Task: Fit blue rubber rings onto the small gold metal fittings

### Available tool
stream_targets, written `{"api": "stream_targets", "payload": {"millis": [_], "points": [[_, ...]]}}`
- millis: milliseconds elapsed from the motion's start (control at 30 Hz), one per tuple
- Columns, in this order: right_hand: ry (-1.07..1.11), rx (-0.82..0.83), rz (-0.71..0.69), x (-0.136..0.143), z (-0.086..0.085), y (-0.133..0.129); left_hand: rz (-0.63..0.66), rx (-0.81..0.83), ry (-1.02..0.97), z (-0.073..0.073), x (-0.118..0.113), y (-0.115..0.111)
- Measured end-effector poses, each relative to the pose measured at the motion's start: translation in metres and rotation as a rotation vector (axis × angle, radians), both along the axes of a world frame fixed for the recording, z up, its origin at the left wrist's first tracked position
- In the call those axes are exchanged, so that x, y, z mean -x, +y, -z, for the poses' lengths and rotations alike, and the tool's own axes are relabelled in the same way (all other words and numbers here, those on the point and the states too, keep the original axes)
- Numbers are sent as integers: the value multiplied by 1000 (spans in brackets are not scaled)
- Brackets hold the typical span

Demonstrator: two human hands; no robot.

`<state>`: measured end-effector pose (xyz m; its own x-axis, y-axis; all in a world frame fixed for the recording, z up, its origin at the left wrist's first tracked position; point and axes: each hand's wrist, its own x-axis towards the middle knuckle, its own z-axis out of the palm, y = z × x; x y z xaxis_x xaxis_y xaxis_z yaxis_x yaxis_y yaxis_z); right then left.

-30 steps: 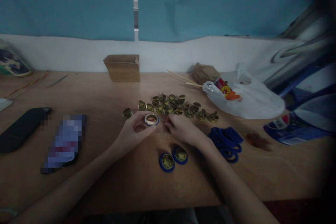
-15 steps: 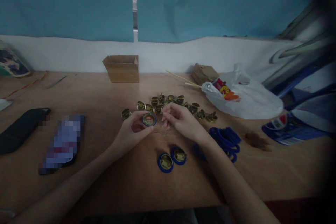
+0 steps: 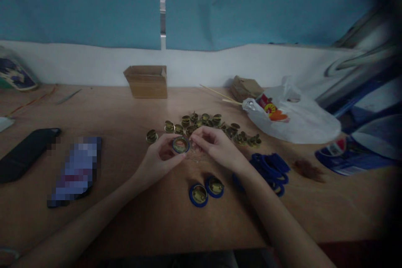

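Between the thumb and fingers of my left hand (image 3: 158, 159) is a round gold metal piece (image 3: 180, 145) in a blue ring, tilted so its inside faces me. The fingertips of my right hand (image 3: 216, 146) are pinched together close to its right edge. What they hold is too small to make out. Faint clear discs (image 3: 196, 155) seem to lie on the table under those fingers. Several loose gold metal pieces (image 3: 186, 120) lie just beyond both hands. Nearer me are two gold pieces in blue rings (image 3: 198, 195). A heap of blue rings (image 3: 270, 167) sits by my right forearm.
At the back stand an open cardboard box (image 3: 147, 88) and a small brown packet (image 3: 246, 88). A white plastic bag (image 3: 301, 121) and a blue container (image 3: 351, 155) are on the right. A black phone-like object (image 3: 25, 155) and a blurred-out screen (image 3: 75, 171) lie left.
My left hand with the ringed piece has shifted slightly right. My right fingertips have moved slightly left, closer to the piece's edge. The view has shifted a little.
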<state>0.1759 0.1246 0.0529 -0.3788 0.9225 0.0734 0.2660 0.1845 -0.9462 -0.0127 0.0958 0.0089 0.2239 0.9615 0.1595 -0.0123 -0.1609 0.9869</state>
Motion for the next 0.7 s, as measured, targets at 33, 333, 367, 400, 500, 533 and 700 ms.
{"api": "stream_targets", "payload": {"millis": [33, 333, 367, 400, 500, 533, 700], "points": [[-10, -14, 14, 0, 0, 0, -2, -1, 4, 0, 0, 0], [168, 150, 95, -2, -5, -2, -23, -37, 50, -3, -1, -3], [200, 183, 88, -1, -5, -2, -26, -38, 51, -3, -2, -3], [224, 214, 73, -1, -6, -3, -27, -39, 51, -3, -2, -3], [257, 286, 0, 1, -6, -2, -32, -46, 55, -2, -2, -4], [264, 297, -18, 2, -5, -2, -29, -51, 58, -1, -2, -4], [304, 298, -47, 3, -3, -4, -26, -69, 64, 3, -3, -4]]}}
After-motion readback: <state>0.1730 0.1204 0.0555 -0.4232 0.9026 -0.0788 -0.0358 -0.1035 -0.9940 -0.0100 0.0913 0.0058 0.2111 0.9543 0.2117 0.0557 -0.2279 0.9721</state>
